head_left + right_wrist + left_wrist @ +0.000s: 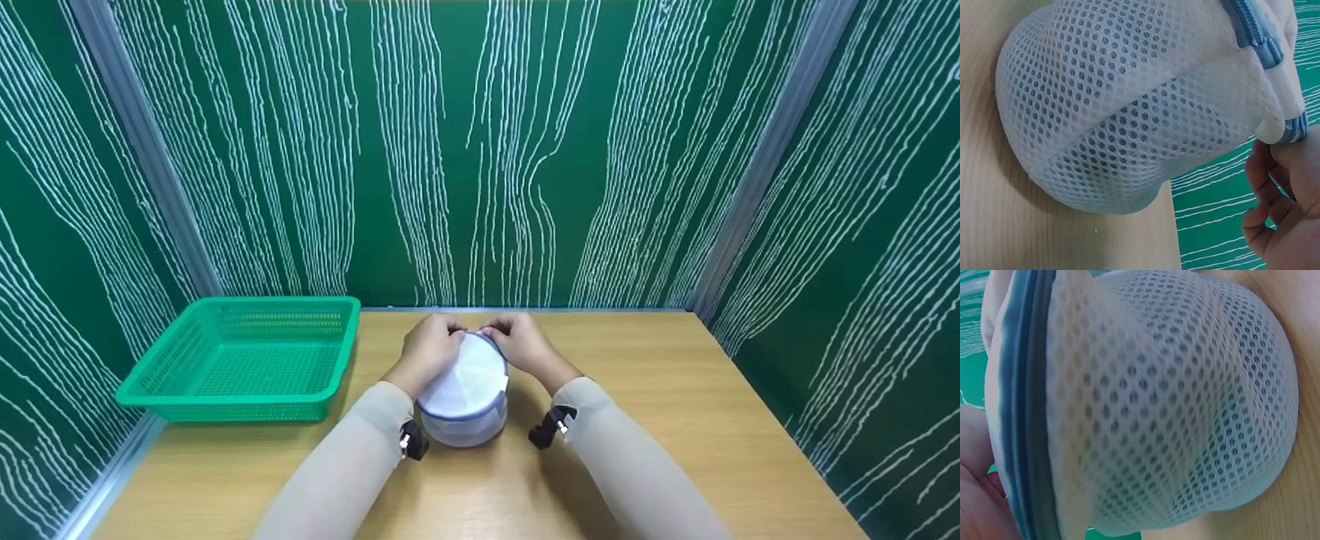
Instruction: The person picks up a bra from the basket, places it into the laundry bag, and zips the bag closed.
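A round white mesh laundry bag stands upright on the wooden table, its flat top tilted. A blue-grey zipper runs around its upper rim. My left hand pinches the far left part of the rim between thumb and fingers. Close beside it, my right hand pinches the far right part of the rim. In the right wrist view, the thumb and curled fingers meet at the zipper's edge. Whether anything lies inside the mesh is hard to tell. The zipper pull cannot be made out.
To the left of the bag, a green plastic basket with perforated sides rests on the table. Green panels with white wavy lines rise behind the table and at both sides. Small black wrist cameras sit on both sleeves.
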